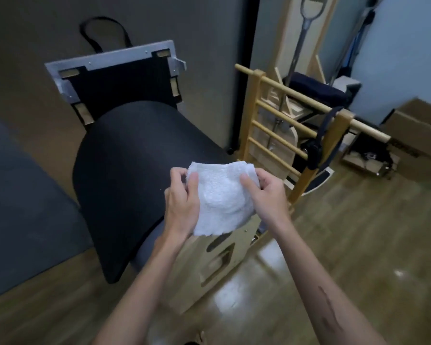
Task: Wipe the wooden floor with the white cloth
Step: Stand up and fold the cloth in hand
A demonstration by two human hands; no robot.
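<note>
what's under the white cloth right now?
The white cloth is held up by the left hand and right hand. Under it: black padded barrel and its wooden base. The barrel's near-right edge is covered.

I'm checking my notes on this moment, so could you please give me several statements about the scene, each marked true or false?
1. Both hands hold the white cloth. True: the left hand and the right hand each grip a side.
2. The cloth is pressed flat on the wooden floor. False: it is held up in the air, above the black padded barrel.
3. A wooden ladder frame stands right of the barrel. True.
4. The cloth is dark blue. False: it is white.
</note>
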